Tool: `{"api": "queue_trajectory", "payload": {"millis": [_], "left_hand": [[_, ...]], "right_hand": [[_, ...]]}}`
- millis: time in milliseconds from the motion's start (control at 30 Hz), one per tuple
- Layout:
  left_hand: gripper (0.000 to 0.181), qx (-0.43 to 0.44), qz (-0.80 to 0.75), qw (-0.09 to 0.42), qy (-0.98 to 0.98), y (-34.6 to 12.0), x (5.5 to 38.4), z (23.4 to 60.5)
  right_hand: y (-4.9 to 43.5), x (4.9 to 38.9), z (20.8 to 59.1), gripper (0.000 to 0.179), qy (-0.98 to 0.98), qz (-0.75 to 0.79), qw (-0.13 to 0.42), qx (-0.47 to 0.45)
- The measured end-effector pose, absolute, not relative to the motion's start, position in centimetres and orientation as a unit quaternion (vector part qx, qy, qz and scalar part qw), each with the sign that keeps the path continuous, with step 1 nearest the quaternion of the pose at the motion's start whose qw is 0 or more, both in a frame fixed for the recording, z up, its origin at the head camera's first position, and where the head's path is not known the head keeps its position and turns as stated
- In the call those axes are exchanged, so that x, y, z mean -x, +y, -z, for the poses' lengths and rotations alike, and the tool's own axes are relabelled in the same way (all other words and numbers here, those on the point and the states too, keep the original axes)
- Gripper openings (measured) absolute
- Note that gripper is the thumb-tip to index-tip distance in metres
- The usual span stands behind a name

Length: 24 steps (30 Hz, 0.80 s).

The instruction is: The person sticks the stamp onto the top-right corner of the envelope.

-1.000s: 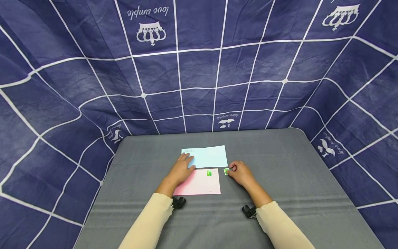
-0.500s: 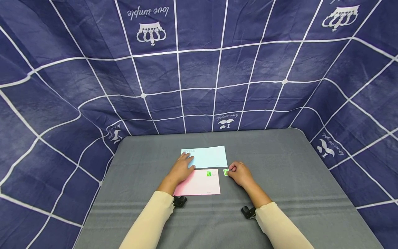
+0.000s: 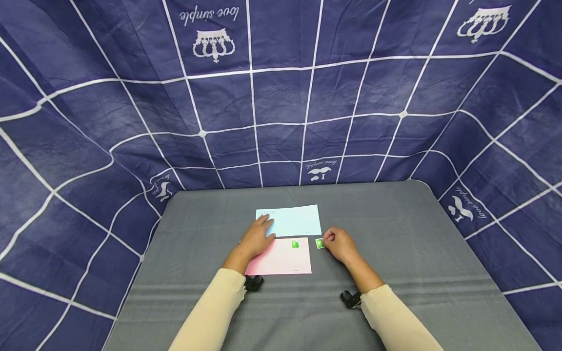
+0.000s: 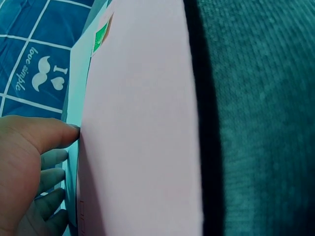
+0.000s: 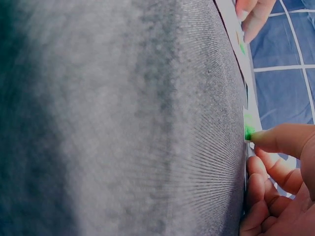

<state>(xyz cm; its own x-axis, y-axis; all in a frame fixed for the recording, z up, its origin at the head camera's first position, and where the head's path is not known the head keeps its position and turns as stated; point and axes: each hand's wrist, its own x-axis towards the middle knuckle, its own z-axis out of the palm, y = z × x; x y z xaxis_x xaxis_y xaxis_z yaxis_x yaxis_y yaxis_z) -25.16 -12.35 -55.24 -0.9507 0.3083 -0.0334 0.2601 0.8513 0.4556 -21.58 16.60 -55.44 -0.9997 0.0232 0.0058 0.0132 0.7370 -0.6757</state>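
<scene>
A light blue envelope (image 3: 296, 222) lies flat on the table, just behind a pink envelope (image 3: 281, 262). My left hand (image 3: 256, 240) rests over their left ends, fingers extended on the blue one and thumb at the line where the two meet. The pink envelope carries a green stamp (image 3: 295, 244) near its upper right corner. To the right of both envelopes, my right hand (image 3: 340, 244) pinches a second green stamp (image 3: 319, 243) with white edges. In the right wrist view the thumb covers part of that stamp (image 5: 248, 127), with the other fingers curled beneath.
Grey cloth covers the table (image 3: 395, 234), with folds across its front part. A dark blue curtain (image 3: 281, 97) with white grid lines encloses the back and both sides. Black wrist cameras (image 3: 253, 283) sit at the cuffs of the cream sleeves.
The stamp in the right hand has tilted and shifted very slightly toward the front. Both hands stay almost in place, and the envelopes lie as before.
</scene>
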Motion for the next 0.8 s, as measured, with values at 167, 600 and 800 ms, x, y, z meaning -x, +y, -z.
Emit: {"api": "queue_trajectory", "payload": {"millis": [167,600,800], "left_hand": [[0.057,-0.142,-0.235,0.057,0.96,-12.3,25.1,55.1],[0.055,-0.15,-0.231,0.048,0.96,-12.1,24.9,54.9],[0.054,-0.149,-0.233,0.044,0.96,-12.0,24.8,54.6]], "right_hand": [[16.5,21.4,55.2,0.004,-0.925,-0.38,0.016,0.009],[16.5,21.9,55.0,0.005,-0.901,-0.433,-0.016,0.015],[16.3,22.6,54.7,0.004,-0.882,-0.471,-0.008,-0.008]]}}
